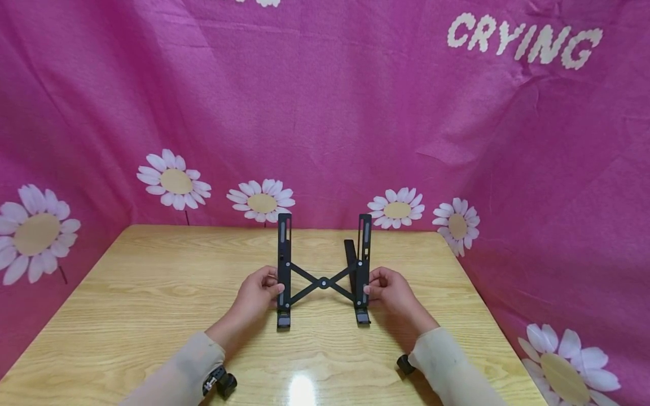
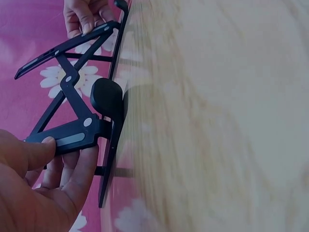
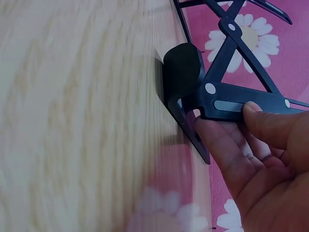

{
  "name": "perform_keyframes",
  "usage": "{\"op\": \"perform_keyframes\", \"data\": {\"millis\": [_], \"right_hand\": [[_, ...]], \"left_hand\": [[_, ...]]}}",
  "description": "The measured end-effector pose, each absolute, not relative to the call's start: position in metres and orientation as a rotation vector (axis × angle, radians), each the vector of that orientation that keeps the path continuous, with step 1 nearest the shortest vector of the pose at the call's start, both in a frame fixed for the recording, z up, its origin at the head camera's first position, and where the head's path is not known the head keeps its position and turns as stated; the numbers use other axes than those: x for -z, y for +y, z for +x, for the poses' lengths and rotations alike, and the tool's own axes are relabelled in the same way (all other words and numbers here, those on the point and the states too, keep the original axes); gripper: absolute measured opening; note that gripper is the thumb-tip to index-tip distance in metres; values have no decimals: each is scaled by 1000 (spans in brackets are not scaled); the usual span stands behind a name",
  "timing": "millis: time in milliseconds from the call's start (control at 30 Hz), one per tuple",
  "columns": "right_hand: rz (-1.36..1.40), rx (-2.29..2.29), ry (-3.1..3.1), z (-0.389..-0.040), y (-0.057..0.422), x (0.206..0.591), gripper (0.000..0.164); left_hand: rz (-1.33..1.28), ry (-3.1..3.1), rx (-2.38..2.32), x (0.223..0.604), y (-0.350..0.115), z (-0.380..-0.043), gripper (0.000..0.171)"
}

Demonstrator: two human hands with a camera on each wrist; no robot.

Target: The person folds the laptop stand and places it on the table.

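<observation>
A black folding laptop stand (image 1: 324,283) stands unfolded on the wooden table, its two side rails upright and joined by an X-shaped brace with a round pivot. My left hand (image 1: 259,293) grips the left rail near its lower part, thumb on the grey pad strip; the left wrist view shows the fingers (image 2: 79,179) beneath that rail. On the other side, my right hand (image 1: 391,288) pinches the right rail (image 3: 231,102) between thumb and fingers. Rounded front hooks (image 3: 182,67) stick out at the rails' lower ends. Part of the rear legs is hidden behind the rails.
The light wooden table (image 1: 167,270) extends around the stand. A magenta cloth (image 1: 325,113) with white daisies hangs behind and beside it. Dark wrist-camera mounts (image 1: 223,382) sit at both cuffs, low over the table.
</observation>
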State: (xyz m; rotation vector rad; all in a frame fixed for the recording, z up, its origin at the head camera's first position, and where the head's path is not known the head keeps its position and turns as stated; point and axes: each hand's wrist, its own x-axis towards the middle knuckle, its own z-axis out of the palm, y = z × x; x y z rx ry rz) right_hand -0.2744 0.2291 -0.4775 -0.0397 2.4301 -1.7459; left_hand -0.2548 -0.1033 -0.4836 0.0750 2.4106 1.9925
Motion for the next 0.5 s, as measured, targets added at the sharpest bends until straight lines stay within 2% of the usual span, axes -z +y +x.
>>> {"op": "perform_keyframes", "data": {"millis": [500], "right_hand": [[-13,1745,2525,-265,213,478,19]], "left_hand": [[99,2439,-1919,483,-118,-254,16]]}}
